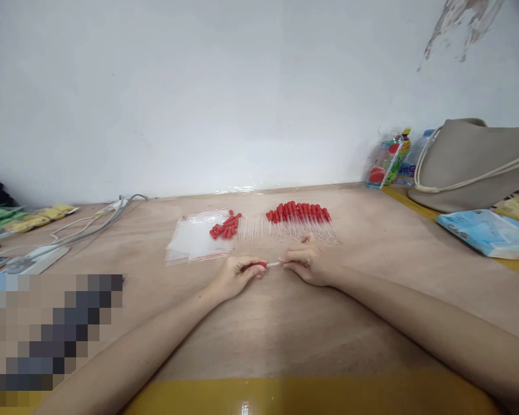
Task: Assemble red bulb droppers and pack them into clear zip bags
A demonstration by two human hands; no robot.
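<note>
Between finger and thumb, my left hand grips a red rubber bulb. My right hand pinches a thin clear glass dropper tube, whose left end meets the bulb; how deep it sits inside cannot be seen. Just beyond my hands lies a row of droppers with red bulbs, tubes toward me. Left of them are loose clear tubes side by side. A small heap of loose red bulbs rests partly on clear plastic zip bags.
A grey bag, bottles and a blue-white packet stand or lie at the right. Cables and a power strip are at the left, near green and yellow packets. A white wall closes the back.
</note>
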